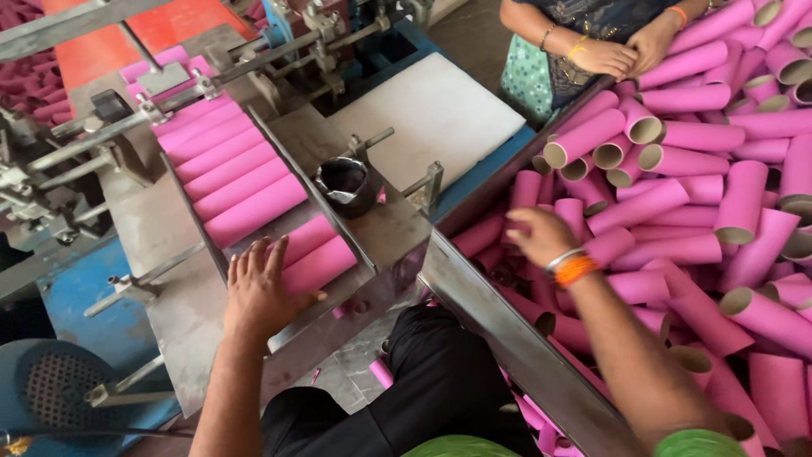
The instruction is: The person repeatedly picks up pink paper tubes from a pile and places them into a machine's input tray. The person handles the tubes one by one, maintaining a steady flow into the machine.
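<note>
Below us, our left hand (258, 292) lay flat and open, fingers spread, on the lowest pink tube (317, 264) in the slanted metal chute (397, 228) of the machine, pressing it without closing around it. More pink tubes (228, 165) lay side by side higher in the same chute. Our right hand (541, 237), with an orange bracelet (575, 269) at the wrist, reached into the big metal bin (507, 330) full of loose pink tubes (710, 211); its fingers were bent over one tube, but we could not tell if they really gripped it. Near the chute stood a small dark cup (347, 184). Across the bin, another person's hands (622, 52) touched the tubes
</note>
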